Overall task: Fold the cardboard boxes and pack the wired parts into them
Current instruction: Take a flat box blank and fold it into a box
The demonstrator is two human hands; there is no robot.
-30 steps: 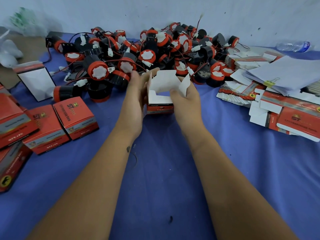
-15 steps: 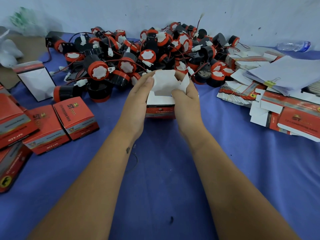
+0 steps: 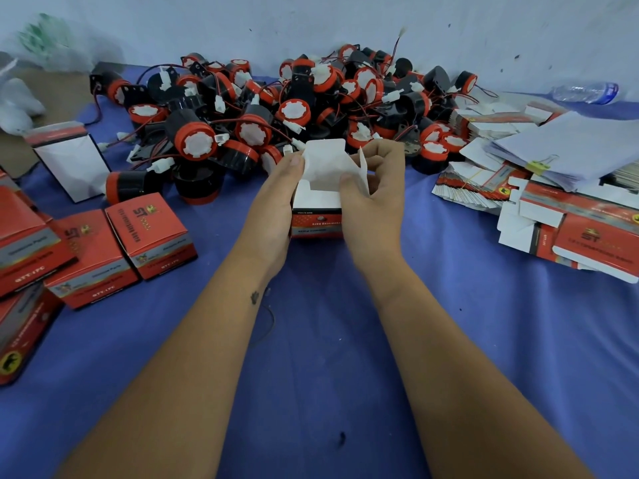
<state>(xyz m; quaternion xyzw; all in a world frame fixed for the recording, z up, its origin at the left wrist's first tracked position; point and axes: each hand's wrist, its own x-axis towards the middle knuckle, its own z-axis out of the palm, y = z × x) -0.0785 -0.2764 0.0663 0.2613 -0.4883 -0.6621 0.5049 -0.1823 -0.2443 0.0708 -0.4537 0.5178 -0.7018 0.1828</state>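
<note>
— Standing at the middle of the blue surface, how is the cardboard box (image 3: 316, 216) being held?

— It is clasped from both sides. The left hand (image 3: 273, 205) is laid along its left wall, fingers pressed together, the thumb on the white flaps (image 3: 325, 164). The right hand (image 3: 375, 202) is curled round the right wall, its thumb pinching a flap inward. Probably the flaps are being tucked so that one end is closed before anything is packed.

— And the wired parts?

— The pile of wired parts (image 3: 294, 105) is heaped along the far edge, just behind the box, red and black housings tangled in their leads. Whether a part is already inside cannot be told.

— What else is set around?

— Closed red boxes (image 3: 114, 243) are gathered at the left edge; flat unfolded cartons (image 3: 570, 233) and papers are stacked at the right. A plastic bottle (image 3: 587, 93) is lying toward the far right corner. The tangled leads may be expected to hinder lifting one part free.
</note>
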